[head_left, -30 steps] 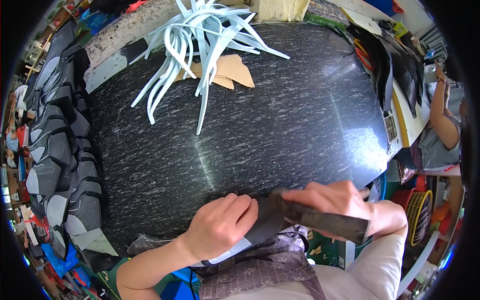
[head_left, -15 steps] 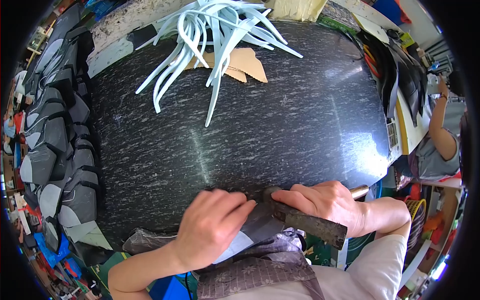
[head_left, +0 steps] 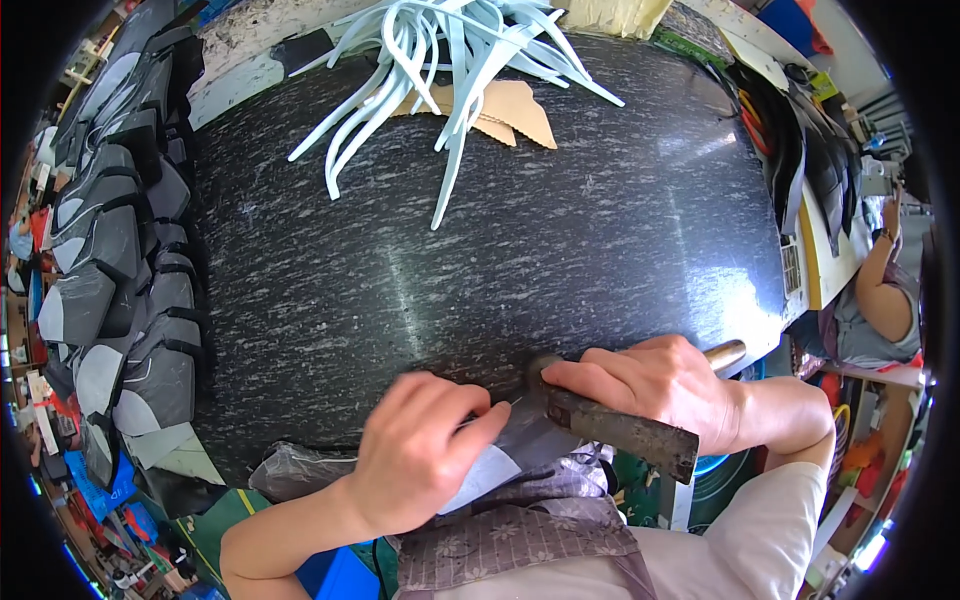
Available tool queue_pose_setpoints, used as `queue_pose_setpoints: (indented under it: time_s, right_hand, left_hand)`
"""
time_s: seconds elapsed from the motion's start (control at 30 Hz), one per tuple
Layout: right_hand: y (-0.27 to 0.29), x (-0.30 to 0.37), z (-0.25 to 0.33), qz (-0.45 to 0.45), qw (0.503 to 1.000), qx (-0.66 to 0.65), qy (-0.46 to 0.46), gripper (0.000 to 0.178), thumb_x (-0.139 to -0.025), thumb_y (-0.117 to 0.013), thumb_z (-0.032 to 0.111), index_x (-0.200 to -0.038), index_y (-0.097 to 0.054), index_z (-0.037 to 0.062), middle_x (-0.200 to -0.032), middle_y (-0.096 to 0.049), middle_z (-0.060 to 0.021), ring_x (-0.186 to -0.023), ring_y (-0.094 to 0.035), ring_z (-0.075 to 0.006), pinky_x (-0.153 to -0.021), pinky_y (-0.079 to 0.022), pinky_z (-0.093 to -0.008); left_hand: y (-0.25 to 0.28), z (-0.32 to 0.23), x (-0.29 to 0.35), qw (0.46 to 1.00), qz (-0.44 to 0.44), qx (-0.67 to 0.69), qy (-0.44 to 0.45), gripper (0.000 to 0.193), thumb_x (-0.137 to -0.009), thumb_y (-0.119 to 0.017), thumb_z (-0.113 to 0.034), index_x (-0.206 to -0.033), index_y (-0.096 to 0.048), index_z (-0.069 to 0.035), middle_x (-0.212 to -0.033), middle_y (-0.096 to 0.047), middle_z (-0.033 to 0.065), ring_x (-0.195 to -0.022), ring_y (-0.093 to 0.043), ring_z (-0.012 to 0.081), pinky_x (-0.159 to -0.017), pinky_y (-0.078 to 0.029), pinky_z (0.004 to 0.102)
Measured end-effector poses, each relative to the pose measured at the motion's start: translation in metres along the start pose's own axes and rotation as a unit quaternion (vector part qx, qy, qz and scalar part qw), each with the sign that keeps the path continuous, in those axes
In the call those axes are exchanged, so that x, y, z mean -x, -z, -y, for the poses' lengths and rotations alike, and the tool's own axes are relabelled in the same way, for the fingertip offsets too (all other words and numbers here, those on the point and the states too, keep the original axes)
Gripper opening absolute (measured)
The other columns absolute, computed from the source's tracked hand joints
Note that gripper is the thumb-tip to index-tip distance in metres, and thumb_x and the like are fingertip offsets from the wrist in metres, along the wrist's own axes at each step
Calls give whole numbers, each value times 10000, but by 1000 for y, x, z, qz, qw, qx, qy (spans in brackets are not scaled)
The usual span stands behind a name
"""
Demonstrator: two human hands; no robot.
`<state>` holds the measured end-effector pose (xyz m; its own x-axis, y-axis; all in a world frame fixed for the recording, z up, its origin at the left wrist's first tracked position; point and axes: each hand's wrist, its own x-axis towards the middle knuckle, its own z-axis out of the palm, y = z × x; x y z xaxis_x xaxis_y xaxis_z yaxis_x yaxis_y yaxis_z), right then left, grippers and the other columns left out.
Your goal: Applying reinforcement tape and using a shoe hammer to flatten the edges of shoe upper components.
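Note:
My right hand (head_left: 665,395) is wrapped around a hammer (head_left: 630,435). The hammer's worn, dark metal head points down toward me, and its handle comes out behind the hand on the right. One rounded end of the head is close to the tabletop near its front edge. My left hand (head_left: 415,450) is curled, thumb and fingers closed on the edge of a thin dark grey piece (head_left: 530,430) with a light grey patch. That piece overhangs the near table edge, partly under the hand. Just left of it lies a crumpled dark translucent sheet (head_left: 300,470).
A dark speckled tabletop (head_left: 500,270) spreads ahead. Pale blue strips (head_left: 455,60) lie in a tangle over tan cut pieces (head_left: 515,110) at the back. Overlapping dark grey pieces (head_left: 110,240) line the left side. At the right, another person (head_left: 880,290) is near black curved pieces (head_left: 800,160).
The view has shifted slightly, so the table items sit a little higher and further right. The hammer stays low beside the dark piece; my left fingers have moved slightly.

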<state>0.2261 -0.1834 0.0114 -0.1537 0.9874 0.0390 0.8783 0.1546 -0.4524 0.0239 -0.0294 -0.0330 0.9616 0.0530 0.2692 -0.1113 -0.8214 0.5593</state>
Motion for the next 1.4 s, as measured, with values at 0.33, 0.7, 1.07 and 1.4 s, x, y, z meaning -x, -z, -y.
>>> queue_pose_setpoints:
  time_s: [0.33, 0.7, 1.07, 1.4]
  right_hand:
    - [-7, -6, 0, -17, 1000, -12, 24, 220, -862, -584, 145, -1040, -552, 19, -741, -538, -54, -548, -632, -167, -440, -492, -304]
    - [20, 12, -12, -61, 993, -73, -67, 365, -866, -665, 171, -1186, -577, 18, -884, -659, -86, -694, -693, -273, -553, -539, -356]
    - [0, 12, -20, -24, 1000, -13, 12, 289, -886, -638, 203, -1101, -565, 23, -720, -538, -38, -580, -645, -195, -454, -488, -328]
    - [4, -2, -5, -12, 999, 30, 39, 182, -820, -614, 136, -941, -523, 36, -692, -514, -33, -533, -636, -164, -428, -493, -310]
  left_hand:
    - [4, 6, 8, 999, 3, 20, 39, 243, -687, -750, -82, -929, -732, -66, -866, -649, 26, -802, -627, 209, -749, -484, 367]
    - [-18, 3, -34, 996, -40, 80, 13, 191, -752, -701, -21, -939, -672, 2, -884, -595, 101, -767, -617, 275, -645, -540, 379]
    - [-16, 3, -27, 997, 4, -28, -72, 218, -710, -660, -82, -906, -674, 13, -857, -579, 65, -728, -569, 190, -593, -473, 307]
    - [-12, 3, -24, 998, 17, -15, -52, 202, -725, -675, -90, -902, -666, 7, -876, -591, 83, -782, -591, 215, -639, -497, 322]
